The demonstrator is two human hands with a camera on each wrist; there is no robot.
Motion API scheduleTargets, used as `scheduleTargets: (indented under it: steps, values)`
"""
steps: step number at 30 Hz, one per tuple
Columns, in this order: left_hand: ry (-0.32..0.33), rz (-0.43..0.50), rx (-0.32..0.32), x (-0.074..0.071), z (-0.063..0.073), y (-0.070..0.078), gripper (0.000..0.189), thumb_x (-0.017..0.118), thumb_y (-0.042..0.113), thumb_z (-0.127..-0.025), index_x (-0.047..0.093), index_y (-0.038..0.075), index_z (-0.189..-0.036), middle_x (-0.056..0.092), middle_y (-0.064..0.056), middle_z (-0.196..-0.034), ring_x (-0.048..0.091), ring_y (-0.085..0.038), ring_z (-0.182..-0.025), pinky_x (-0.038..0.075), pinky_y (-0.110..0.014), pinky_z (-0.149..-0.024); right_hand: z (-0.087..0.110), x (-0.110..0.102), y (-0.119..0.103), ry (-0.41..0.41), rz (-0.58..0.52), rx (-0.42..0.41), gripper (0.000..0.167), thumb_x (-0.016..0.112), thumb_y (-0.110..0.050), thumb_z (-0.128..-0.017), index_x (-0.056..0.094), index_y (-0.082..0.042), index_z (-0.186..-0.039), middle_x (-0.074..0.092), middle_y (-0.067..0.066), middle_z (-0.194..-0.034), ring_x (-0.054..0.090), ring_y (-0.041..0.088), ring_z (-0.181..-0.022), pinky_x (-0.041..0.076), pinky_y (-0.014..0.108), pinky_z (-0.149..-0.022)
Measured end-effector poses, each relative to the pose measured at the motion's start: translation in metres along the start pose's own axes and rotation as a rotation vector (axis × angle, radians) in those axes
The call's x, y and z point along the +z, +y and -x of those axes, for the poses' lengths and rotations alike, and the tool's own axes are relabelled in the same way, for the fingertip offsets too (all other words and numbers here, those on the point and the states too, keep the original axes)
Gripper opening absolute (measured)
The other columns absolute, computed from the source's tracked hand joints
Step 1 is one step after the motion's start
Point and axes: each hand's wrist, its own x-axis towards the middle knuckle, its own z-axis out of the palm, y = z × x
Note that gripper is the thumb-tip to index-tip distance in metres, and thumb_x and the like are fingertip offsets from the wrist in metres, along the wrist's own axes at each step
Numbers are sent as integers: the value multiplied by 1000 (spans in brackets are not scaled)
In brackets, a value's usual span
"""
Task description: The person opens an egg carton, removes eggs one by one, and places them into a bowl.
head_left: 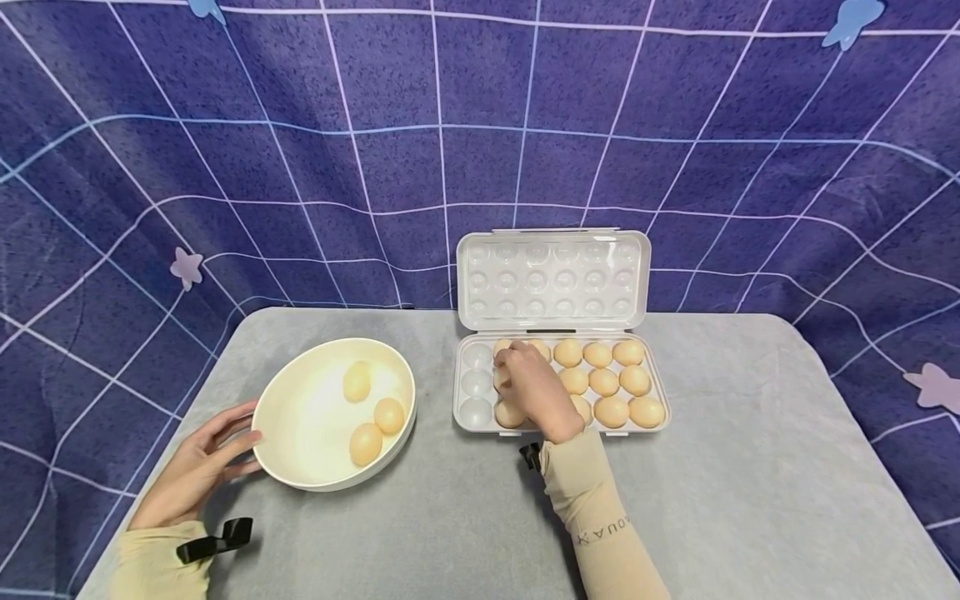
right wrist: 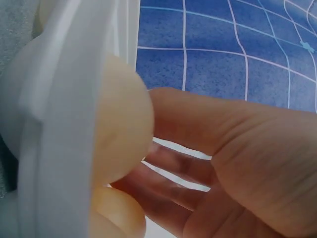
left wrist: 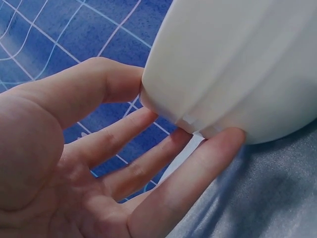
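A cream bowl (head_left: pixel 300 417) stands at the left of the table with three eggs (head_left: pixel 365 444) inside. My left hand (head_left: pixel 198 462) grips its left side, thumb at the rim and fingers against the outer wall (left wrist: pixel 233 64). To the right lies an open egg carton (head_left: pixel 459 392), filled with eggs apart from its leftmost column of bare cups. Over the second column from the left, my right hand (head_left: pixel 536 387) pinches an egg (head_left: pixel 499 380), partly covered by the fingers. The right wrist view shows the thumb beside a large egg (right wrist: pixel 124 119) in the carton.
The carton's dimpled lid (head_left: pixel 553 279) stands raised at the back, by the dark blue gridded cloth (head_left: pixel 480 167). A grey cloth (head_left: pixel 450 517) covers the table. Black straps (head_left: pixel 216 542) sit on both wrists.
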Motion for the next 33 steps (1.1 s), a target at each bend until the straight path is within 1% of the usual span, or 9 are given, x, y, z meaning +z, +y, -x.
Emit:
scheduleTargets:
  steps: [8, 14, 18, 20, 24, 29, 33]
  values:
    - [23, -19, -17, 1, -2, 1, 43, 52, -3, -101, 45, 4, -143, 64, 6, -125, 68, -10, -106, 63, -35, -80, 2, -9, -5, 65, -49, -3, 32, 79, 2, -70, 71, 0, -101, 63, 14, -100, 60, 29, -92, 56, 38, -79]
    - [30, -12, -20, 2, -3, 2, 43, 52, -3, -100, 46, 5, -142, 64, 6, -123, 68, -10, -104, 63, -34, -79, 1, -17, -15, 95, -84, -14, 39, 84, -7, -71, 71, 0, -107, 65, 13, -110, 61, 29, -99, 57, 39, -85]
    - [29, -19, -23, 1, -1, 2, 43, 52, -3, -100, 47, 7, -142, 64, 7, -124, 68, -9, -105, 63, -34, -79, 1, -16, -26, 102, -117, -44, 40, 86, -12, -71, 71, -2, -107, 66, 12, -111, 62, 28, -100, 58, 38, -87]
    - [32, -14, -21, 1, 0, 1, 43, 52, -4, -100, 47, 7, -141, 64, 7, -123, 68, -8, -104, 63, -34, -79, 0, -16, -32, 111, -121, -70, 38, 85, -12, -72, 71, -2, -107, 66, 11, -110, 62, 27, -100, 58, 37, -86]
    - [30, 7, -10, 0, 0, 0, 43, 52, -5, -100, 49, 8, -140, 65, 6, -123, 68, -9, -104, 63, -34, -79, -2, -15, -47, 129, -115, -145, 32, 78, -5, -71, 72, -3, -103, 67, 10, -106, 62, 25, -97, 57, 34, -84]
    - [25, 15, -11, 0, 0, -1, 42, 52, -5, -100, 49, 9, -140, 65, 6, -123, 68, -10, -104, 63, -34, -79, -4, -15, -68, 80, -133, -220, 33, 76, -4, -71, 72, -2, -104, 67, 9, -105, 62, 24, -96, 57, 30, -84]
    - [17, 11, -9, 0, -1, 0, 42, 52, -5, -100, 48, 9, -140, 64, 7, -123, 68, -9, -104, 63, -34, -80, -4, -15, -83, 36, -132, -250, 35, 77, -9, -73, 72, -4, -107, 68, 8, -110, 63, 23, -101, 56, 31, -89]
